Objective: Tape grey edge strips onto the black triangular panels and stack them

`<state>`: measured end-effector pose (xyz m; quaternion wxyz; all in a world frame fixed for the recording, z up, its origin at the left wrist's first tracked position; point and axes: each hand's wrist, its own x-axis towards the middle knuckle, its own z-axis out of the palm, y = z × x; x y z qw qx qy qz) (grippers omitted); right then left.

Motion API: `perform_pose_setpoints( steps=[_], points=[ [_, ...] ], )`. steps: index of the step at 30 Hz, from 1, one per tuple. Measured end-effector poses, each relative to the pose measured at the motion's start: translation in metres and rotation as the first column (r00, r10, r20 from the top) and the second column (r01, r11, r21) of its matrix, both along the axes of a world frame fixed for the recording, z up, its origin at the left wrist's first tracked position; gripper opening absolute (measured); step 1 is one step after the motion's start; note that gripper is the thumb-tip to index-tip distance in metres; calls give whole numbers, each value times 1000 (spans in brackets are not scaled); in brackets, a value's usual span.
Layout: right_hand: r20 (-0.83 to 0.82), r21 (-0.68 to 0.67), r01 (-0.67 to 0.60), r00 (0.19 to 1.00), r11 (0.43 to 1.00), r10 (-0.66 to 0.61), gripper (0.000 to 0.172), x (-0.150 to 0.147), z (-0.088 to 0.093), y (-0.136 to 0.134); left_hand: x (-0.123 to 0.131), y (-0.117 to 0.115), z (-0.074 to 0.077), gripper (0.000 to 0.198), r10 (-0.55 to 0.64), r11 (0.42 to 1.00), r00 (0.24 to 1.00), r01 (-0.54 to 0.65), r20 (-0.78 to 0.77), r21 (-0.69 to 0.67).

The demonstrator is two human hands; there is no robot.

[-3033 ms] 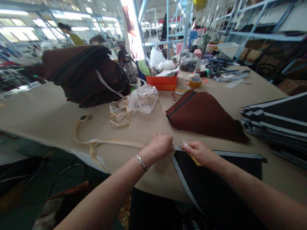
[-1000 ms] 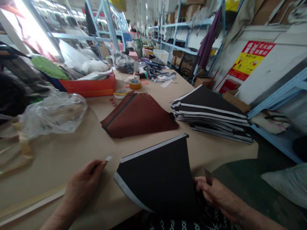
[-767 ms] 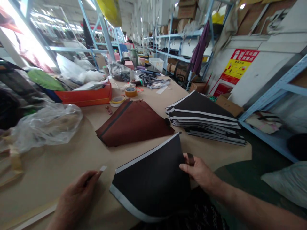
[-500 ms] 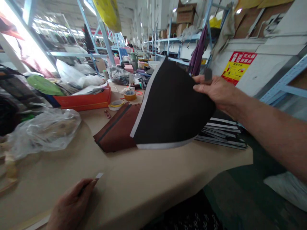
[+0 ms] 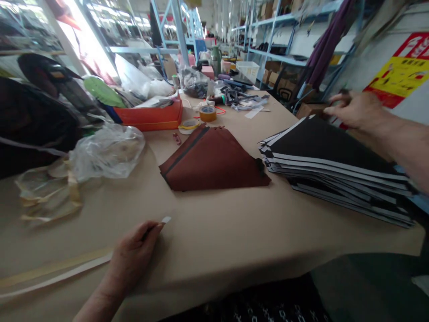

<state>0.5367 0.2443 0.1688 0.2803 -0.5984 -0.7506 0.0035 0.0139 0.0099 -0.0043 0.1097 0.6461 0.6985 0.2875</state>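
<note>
In the lower left, my left hand (image 5: 136,252) pinches a narrow white strip (image 5: 166,219), whose short end sticks out past the fingertips while its long tail (image 5: 67,276) runs back across the table. My right hand (image 5: 360,109) hovers at the far right edge of a pile of black panels (image 5: 338,138) edged in white. Its finger and thumb look slightly apart and hold no panel; a small dark thing sits on one finger. Between the hands lie brown panels (image 5: 214,161), stacked flat, with a dark band along the left side.
Behind the brown panels stand tape rolls (image 5: 208,113) and a red tray (image 5: 147,117) full of bags. A crumpled clear plastic bag (image 5: 109,150) lies at left. The table's front edge (image 5: 254,259) runs close to my lap, with shelving (image 5: 278,20) beyond.
My right hand has moved right and let go of the black panel, which now lies on the pile. The view has turned left and down; my left hand still pinches the strip.
</note>
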Motion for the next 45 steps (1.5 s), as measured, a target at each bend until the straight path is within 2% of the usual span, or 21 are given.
perform_pose_setpoints(
  steps=[1,3,5,7,10,13,19,22,25,28,32,35,39,42,45],
  points=[
    [54,12,86,995,996,-87,9,-29,-6,1,0,0,0,28,-6,1000,1000,6,2,0],
    [106,-72,-28,994,997,36,20,-93,-20,4,1,0,1,28,-15,1000,1000,15,7,2],
    [139,-187,-132,977,973,159,24,-154,-39,12,2,-1,3,28,-20,1000,1000,20,14,9],
    [157,-292,-157,965,944,210,23,-202,-59,28,3,-2,4,28,-19,1000,1000,19,24,9],
    [196,-400,-99,962,911,191,26,-249,-84,58,2,-4,5,26,-21,1000,999,21,43,-7],
    [239,-459,-21,960,888,146,31,-274,-100,85,1,-5,5,25,-34,999,997,35,69,-8],
    [268,-482,82,962,872,58,33,-286,-114,115,0,-4,4,23,-74,997,993,70,92,43],
    [237,-450,60,970,891,54,33,-280,-119,116,0,-4,4,23,-74,997,993,71,91,32],
    [178,-371,-15,980,929,87,29,-273,-121,107,2,-5,4,24,-71,997,994,69,84,26],
    [113,-286,-84,986,955,121,26,-268,-112,96,3,-5,2,26,-76,997,994,74,74,30],
    [75,-141,-162,982,977,174,19,-261,-83,87,3,-6,-2,25,-66,998,995,65,78,13],
    [85,-69,-168,981,983,174,9,-254,-65,79,2,-5,-3,25,-62,998,993,61,104,7],
    [21,-30,-165,986,986,165,8,-250,-63,66,2,-4,-5,24,-66,997,987,60,143,42],
    [-91,-4,-191,978,981,190,14,-252,-65,57,3,-4,-4,24,-65,997,984,55,165,60],
    [-212,-6,-232,951,973,225,23,-259,-54,42,6,-5,-1,24,-49,998,978,39,202,53]
  ],
)
